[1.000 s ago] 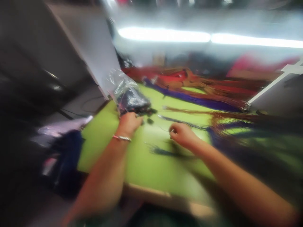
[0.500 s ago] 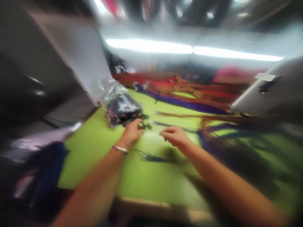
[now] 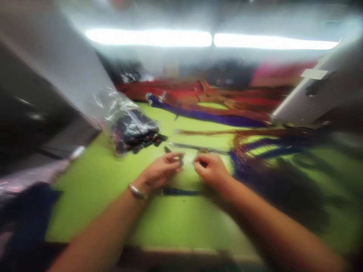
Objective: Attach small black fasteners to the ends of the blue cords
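My left hand (image 3: 160, 169), with a metal bracelet at the wrist, is closed in a pinch on a small black connector (image 3: 178, 158), blurred by motion. Another dark bit (image 3: 167, 149) shows just beyond its fingers. Facing it, a short gap to the right, my right hand (image 3: 212, 166) has its fingers curled together; what they hold is too blurred to make out. Below and between the hands lies a short bundle of dark wires (image 3: 181, 192) on the green tabletop (image 3: 167, 226).
A clear plastic bag (image 3: 132, 124) of black connectors lies at the left, several spilling from its mouth (image 3: 159, 139). Purple wires (image 3: 215, 119) and red-brown wires (image 3: 193, 96) stretch along the back. More tangled wires (image 3: 252, 149) lie at the right, under bright tube lights (image 3: 150, 37).
My left hand has drawn back from the bag's mouth towards my right hand, holding a black connector. My right hand remains pinched. The whole view has shifted a little.
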Motion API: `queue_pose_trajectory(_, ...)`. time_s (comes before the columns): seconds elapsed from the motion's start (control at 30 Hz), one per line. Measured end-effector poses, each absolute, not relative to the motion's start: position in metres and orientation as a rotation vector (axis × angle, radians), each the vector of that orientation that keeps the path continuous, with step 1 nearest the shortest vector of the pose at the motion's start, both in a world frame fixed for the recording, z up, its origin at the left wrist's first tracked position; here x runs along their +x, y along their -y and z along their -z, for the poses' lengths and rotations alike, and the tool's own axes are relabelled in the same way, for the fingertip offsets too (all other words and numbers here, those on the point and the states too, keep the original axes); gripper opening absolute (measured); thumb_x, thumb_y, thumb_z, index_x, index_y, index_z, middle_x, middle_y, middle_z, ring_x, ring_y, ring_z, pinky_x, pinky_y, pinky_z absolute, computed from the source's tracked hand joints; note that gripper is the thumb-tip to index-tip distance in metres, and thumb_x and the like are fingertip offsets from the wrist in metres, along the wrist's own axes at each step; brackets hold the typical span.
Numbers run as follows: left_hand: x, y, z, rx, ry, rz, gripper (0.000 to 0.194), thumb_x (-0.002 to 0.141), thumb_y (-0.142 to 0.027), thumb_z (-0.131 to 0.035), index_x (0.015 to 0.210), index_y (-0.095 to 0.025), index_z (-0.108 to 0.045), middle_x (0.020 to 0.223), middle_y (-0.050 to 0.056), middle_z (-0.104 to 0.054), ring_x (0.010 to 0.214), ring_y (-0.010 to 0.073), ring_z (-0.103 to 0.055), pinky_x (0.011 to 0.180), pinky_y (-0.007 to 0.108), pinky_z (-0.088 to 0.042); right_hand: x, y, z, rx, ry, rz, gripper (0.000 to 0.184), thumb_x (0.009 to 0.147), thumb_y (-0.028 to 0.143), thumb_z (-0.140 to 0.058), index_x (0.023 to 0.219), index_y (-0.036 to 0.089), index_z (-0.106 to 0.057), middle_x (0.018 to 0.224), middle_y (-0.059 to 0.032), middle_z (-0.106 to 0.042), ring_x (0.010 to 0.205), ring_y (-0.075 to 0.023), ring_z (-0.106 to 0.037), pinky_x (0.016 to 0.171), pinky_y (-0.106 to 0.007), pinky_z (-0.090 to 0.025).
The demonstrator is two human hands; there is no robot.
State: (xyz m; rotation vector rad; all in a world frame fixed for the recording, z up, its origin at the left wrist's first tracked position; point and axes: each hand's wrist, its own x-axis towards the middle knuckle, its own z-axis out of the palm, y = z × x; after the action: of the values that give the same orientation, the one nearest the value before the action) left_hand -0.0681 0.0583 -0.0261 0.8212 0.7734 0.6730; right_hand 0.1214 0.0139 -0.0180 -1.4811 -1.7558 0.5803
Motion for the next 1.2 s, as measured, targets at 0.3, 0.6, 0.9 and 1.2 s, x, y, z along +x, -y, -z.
queue_pose_trajectory(0.3,-0.069,-0.058,0.028,0.840,-0.721,-0.633,0.045,0.068,-0.015,-0.072,0.112,-0.018,-0.064,0.081,0.003,-0.060,0.064,0.0061,-0.052,0.062,0.019,-0.041,0.120,-0.013,0.020,-1.457,1.821,-0.485,0.014,0.072,0.019,-0.054,0.071,0.019,-0.068,0.064,0.0008,-0.064,0.056,-0.0091,-0.048,0.056,-0.021,-0.034)
queue_pose_trajectory(0.6,-0.069,-0.056,0.030,0.909,-0.716,-0.598,0.046,0.069,-0.019,-0.072,0.114,-0.020,-0.063,0.084,0.003,-0.061,0.066,0.0067,-0.052,0.064,0.020,-0.041,0.118,-0.010,0.018,-1.500,1.909,-0.400,0.015,0.074,0.021,-0.053,0.073,0.020,-0.068,0.065,-0.0003,-0.064,0.056,-0.0099,-0.048,0.057,-0.022,-0.033)
queue_pose_trajectory(0.9,-0.068,-0.054,0.036,1.087,-0.871,-0.600,0.045,0.070,-0.029,-0.072,0.112,-0.017,-0.063,0.081,0.004,-0.062,0.061,0.0070,-0.053,0.061,0.022,-0.042,0.114,-0.008,0.022,-1.549,2.173,-0.019,0.018,0.076,0.021,-0.049,0.063,0.018,-0.060,0.063,-0.0031,-0.061,0.057,-0.0115,-0.044,0.054,-0.026,-0.024)
queue_pose_trajectory(1.2,-0.063,-0.053,0.036,1.008,-0.905,-0.670,0.042,0.066,-0.028,-0.076,0.104,-0.013,-0.067,0.086,0.008,-0.065,0.063,0.0078,-0.054,0.059,0.022,-0.043,0.113,-0.011,0.026,-1.510,1.944,-0.404,0.013,0.079,0.020,-0.049,0.067,0.018,-0.055,0.061,0.0006,-0.058,0.054,-0.0091,-0.044,0.055,-0.021,-0.030)
